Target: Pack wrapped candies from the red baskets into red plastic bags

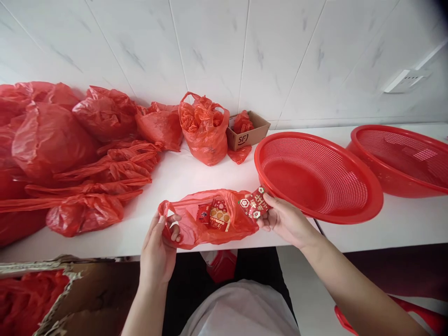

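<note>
A red plastic bag (191,226) lies open on its side at the table's front edge. My left hand (159,245) is closed on the bag's left end, with fingers through the handle. Inside the bag are small red packets, one of them printed with yellow round shapes (219,215). Between the thumb and fingers of my right hand (283,219) is a red packet with white flowers and Chinese characters (254,204). That packet sits at the bag's right end, over its rim. Some of my right fingers are hidden behind it.
Several filled red bags (52,135) crowd the table's left side. An upright red bag (203,133) stands by a small cardboard box (257,131) near the wall. Two red plastic baskets (261,158) are at right. A large carton (94,289) of red material stands lower left.
</note>
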### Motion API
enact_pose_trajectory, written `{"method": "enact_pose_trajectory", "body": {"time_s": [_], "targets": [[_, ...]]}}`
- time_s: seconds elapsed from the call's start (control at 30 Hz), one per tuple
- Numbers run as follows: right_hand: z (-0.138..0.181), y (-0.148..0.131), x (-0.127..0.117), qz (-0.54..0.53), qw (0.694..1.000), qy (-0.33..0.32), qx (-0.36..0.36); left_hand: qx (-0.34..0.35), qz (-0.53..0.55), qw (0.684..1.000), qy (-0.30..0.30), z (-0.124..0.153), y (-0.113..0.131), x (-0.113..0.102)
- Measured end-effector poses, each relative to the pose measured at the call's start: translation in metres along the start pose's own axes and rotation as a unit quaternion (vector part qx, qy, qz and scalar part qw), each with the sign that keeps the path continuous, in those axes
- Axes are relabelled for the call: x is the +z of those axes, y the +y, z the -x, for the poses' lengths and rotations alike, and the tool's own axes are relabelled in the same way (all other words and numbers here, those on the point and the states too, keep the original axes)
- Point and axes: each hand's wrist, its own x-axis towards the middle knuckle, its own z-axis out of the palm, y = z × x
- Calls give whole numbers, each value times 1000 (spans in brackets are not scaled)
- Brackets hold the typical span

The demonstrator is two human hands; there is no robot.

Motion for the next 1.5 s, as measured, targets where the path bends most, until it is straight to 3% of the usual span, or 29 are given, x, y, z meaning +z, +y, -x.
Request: {"method": "enact_pose_trajectory", "body": {"time_s": [0.27,0.73,1.17,1.5], "targets": [[-5,-16,23,-41,998,-53,18,-6,0,1000,-7,7,0,4],[-14,-13,49,-105,988,-105,32,8,-29,999,-21,14,-3,14],[-15,-6,64,-71,989,-125,16,-24,-50,993,-107,18,-5,36],[-17,0,69,-93,989,-108,47,-29,-100,985,-140,22,-8,35]]}}
